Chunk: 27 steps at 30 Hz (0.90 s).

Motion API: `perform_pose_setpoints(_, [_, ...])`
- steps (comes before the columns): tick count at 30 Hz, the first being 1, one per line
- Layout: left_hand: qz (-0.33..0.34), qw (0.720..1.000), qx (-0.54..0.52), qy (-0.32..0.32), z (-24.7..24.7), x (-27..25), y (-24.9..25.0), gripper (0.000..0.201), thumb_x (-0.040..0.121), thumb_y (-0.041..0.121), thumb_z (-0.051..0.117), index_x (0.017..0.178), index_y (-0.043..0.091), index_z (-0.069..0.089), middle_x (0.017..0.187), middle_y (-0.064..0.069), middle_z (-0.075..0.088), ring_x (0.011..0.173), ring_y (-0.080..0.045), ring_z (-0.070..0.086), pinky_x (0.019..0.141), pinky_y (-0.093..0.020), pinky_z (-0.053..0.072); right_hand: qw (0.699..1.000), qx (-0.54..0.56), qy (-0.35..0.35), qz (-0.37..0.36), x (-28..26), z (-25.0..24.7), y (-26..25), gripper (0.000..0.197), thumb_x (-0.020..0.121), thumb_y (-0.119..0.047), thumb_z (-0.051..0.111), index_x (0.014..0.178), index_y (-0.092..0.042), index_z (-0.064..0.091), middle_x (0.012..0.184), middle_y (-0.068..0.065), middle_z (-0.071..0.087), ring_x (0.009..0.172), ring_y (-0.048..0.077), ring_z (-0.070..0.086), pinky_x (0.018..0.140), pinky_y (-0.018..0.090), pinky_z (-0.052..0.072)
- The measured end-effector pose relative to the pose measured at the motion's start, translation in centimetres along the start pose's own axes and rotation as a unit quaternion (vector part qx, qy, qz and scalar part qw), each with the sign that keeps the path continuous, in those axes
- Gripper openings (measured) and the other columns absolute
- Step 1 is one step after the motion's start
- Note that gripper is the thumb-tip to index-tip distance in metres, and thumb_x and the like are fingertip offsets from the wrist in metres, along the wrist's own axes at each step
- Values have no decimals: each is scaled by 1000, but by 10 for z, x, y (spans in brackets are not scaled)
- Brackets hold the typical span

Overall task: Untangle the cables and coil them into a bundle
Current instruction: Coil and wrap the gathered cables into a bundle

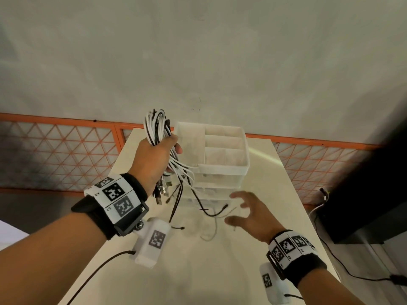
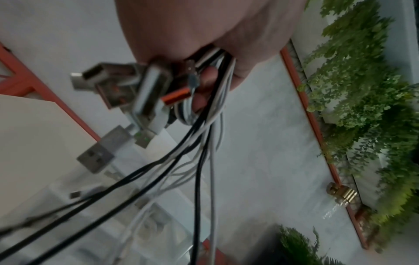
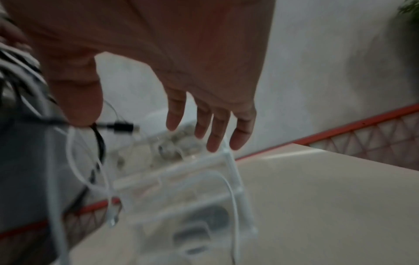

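Observation:
My left hand is raised above the table and grips a bundle of black and white cables, looped above the fist. Their USB plugs and loose ends hang below the hand. Some ends trail down toward the table in front of a clear organizer. My right hand hovers lower, to the right, fingers spread and holding nothing. In the right wrist view its fingers are straight, and a black plug and white cable loops hang just by the thumb.
A clear plastic organizer with compartments and drawers stands on the cream table, just behind the hanging cables. An orange lattice railing runs behind the table. A dark cabinet stands at right with cords on the floor. Green plants line the railing.

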<state>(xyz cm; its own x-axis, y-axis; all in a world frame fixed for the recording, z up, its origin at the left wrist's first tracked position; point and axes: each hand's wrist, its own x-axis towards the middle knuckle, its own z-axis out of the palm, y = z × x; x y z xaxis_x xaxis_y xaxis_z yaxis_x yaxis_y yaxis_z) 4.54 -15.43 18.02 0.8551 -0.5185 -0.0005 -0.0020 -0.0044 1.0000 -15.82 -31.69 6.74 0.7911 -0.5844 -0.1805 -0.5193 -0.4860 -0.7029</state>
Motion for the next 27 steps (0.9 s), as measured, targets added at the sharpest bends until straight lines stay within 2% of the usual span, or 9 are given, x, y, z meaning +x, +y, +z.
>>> perform_pose_setpoints(4, [34,996,44,-65,13,-9,-4,34,96,23,57,66,8,65,79,-14,62,64,-26,56,54,-29,47,989,46,46,-132,-4,-12,-59,101,64,-71,73,149,-41,28,155,-18,34,141,9,37,114,37,33])
perform_pose_setpoints(7, [55,989,58,-124,24,-17,-5,36,96,25,57,67,5,66,76,-15,65,70,-31,60,69,-37,51,979,43,-16,-197,-3,-3,-100,105,73,-54,80,154,-42,14,155,-19,37,140,2,36,116,34,28])
perform_pose_setpoints(10, [35,987,30,-154,23,-20,-4,34,92,30,60,75,1,66,75,-16,63,67,-29,57,69,-45,48,988,52,-9,-143,5,13,-103,70,83,-37,77,142,-34,41,127,-8,62,114,7,56,101,30,45])
perform_pose_setpoints(12, [31,987,17,-156,18,-17,-4,30,88,31,61,77,3,66,78,-20,61,66,-31,53,65,-46,46,994,25,1,-110,9,19,-92,26,88,-33,70,110,-20,69,93,0,74,83,14,68,76,27,51])
perform_pose_setpoints(14, [34,986,14,-161,10,-15,-3,26,86,29,61,76,6,67,80,-19,62,68,-32,52,64,-45,46,998,1,-13,-69,11,22,-77,30,92,-39,66,84,-11,73,71,9,74,64,19,70,61,24,51])
perform_pose_setpoints(17, [30,982,16,-188,3,-15,-6,19,89,25,60,79,12,69,80,-14,65,71,-30,54,63,-40,46,1000,-1,-17,9,13,20,-64,35,92,-45,66,80,-14,78,60,7,70,53,17,66,54,21,53])
perform_pose_setpoints(20, [5,979,-15,-204,3,-18,-6,15,93,16,57,84,10,67,78,-13,64,66,-26,54,61,-34,45,1000,31,-2,-6,10,18,-61,28,92,-35,69,83,-10,78,58,8,66,40,9,56,46,22,51])
perform_pose_setpoints(24, [-17,980,-52,-193,2,-15,-3,15,96,10,54,87,8,66,75,-14,62,69,-31,56,67,-38,48,991,81,15,-106,-1,15,-64,15,89,-32,75,89,-18,78,61,6,65,46,10,54,46,16,45])
perform_pose_setpoints(27, [-46,964,-103,-242,1,-17,-2,10,96,11,55,91,5,62,72,-14,59,78,-33,63,80,-45,49,997,63,-37,-31,-3,14,-58,31,86,-46,74,67,-22,75,51,-2,61,48,16,58,50,23,51])
